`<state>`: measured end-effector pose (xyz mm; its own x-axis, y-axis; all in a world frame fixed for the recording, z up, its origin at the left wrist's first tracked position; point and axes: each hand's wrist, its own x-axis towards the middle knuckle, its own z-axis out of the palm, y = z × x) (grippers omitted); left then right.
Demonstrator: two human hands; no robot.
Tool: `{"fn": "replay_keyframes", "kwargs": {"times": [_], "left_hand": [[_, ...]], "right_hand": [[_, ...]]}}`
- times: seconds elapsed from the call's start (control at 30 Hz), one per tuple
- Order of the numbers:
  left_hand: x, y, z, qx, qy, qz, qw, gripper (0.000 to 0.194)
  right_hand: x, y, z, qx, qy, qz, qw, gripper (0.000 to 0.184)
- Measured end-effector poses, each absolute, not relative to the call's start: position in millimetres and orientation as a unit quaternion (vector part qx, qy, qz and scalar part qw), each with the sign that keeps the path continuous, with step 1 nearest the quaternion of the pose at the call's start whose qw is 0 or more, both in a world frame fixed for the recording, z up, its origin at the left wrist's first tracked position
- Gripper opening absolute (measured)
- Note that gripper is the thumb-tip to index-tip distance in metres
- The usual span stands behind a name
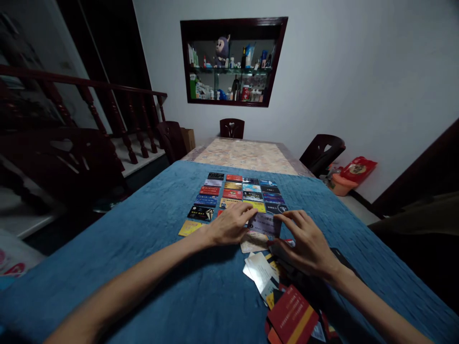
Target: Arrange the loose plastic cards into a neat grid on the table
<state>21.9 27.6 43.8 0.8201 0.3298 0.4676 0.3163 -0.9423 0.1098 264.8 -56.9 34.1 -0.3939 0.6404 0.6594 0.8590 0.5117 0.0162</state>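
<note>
The grey card (pixel 264 224) was at the near end of the card rows (pixel 233 194) on the bench (pixel 150 215), between the left hand (pixel 230 222), whose grip could not be told, and the right hand (pixel 309 242), thumb and fingers apart. Likely light, stiff and slick, it suited holding by opposite edges.

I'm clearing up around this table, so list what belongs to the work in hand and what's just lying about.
Work in hand:
Grey-purple card, between the left hand and right hand
Cards laid out in rows
Loose pile of cards

Just lying about:
Plush toy
Red bag
Orange basin
Cardboard box
</note>
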Motion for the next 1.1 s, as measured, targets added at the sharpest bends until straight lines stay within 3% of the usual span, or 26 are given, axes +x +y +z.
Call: {"fn": "replay_keyframes", "kwargs": {"times": [0.5, 1.1], "left_hand": [[-34, 83, 59, 0.943, 0.248, 0.224, 0.002, 0.049], [-72, 194, 65, 0.913, 0.365, 0.183, -0.008, 0.043]], "right_hand": [[220, 40, 48, -0.415, -0.862, -0.107, 0.269, 0.045], [160, 169, 60, -0.503, -0.844, -0.038, 0.181, 0.041]]}}
